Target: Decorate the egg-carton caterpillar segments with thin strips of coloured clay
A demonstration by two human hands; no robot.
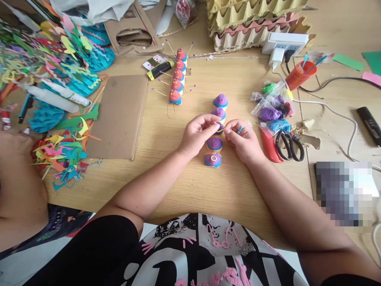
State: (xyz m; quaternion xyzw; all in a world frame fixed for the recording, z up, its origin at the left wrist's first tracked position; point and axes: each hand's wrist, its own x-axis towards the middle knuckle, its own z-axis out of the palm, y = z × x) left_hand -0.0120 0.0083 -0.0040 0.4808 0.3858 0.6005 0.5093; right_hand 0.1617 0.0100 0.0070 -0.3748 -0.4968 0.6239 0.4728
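A strip of egg-carton bumps [214,143], covered in purple, blue and yellow-orange, lies lengthwise in front of me. A yellow ring [213,158] sits on its nearest bump. At the middle bump, my left hand [198,133] has thumb and forefinger closed together; anything between them is too small to make out. My right hand [245,139] is just right of the same bump, fingers curled with a thin blue stick [239,129] showing between them. Farther back to the left stands a finished-looking caterpillar [177,77] with red faces and purple-tipped stick legs.
Cardboard [119,117] and paper scraps [59,155] lie left, beside another person's arm [20,174]. Right are bagged clay [272,111], scissors [288,147], an orange cup [300,75], a marker [369,125] and cables. Egg trays [256,24] and a power strip [285,39] stand behind.
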